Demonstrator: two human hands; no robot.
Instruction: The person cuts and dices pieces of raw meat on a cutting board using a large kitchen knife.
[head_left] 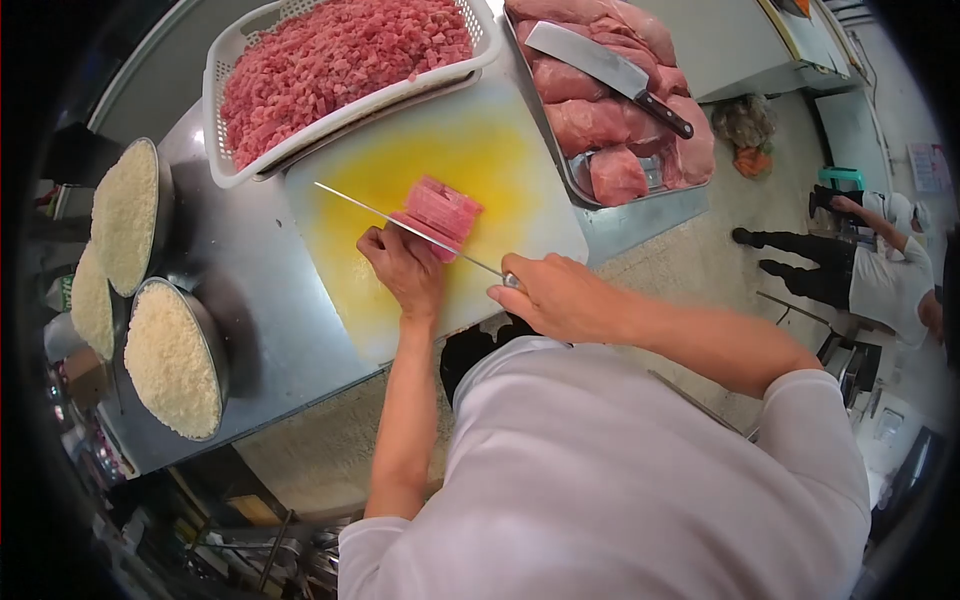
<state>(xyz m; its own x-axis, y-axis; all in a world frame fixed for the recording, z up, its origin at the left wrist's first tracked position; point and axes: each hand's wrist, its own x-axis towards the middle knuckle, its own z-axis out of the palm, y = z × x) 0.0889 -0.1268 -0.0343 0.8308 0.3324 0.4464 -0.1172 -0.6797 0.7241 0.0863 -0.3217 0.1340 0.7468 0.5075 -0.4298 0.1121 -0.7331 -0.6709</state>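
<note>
My right hand (548,296) is closed around the handle of a knife (354,202), its long blade seen almost edge-on. The blade crosses a block of raw pink meat (440,207), which shows parallel cut lines and slices. On the near side of the blade, my left hand (406,270) has its fingers curled against the meat; their tips are partly hidden. Under the meat lies a white cutting board (545,215) with a large yellow stain in its middle.
A white perforated basket (213,130) of diced meat stands at the board's far edge. A tray (572,188) of large meat pieces, a cleaver (590,58) on top, sits at far right. Bowls of pale crumbs (170,350) line the steel table's (265,290) left. Another person (890,275) stands far right.
</note>
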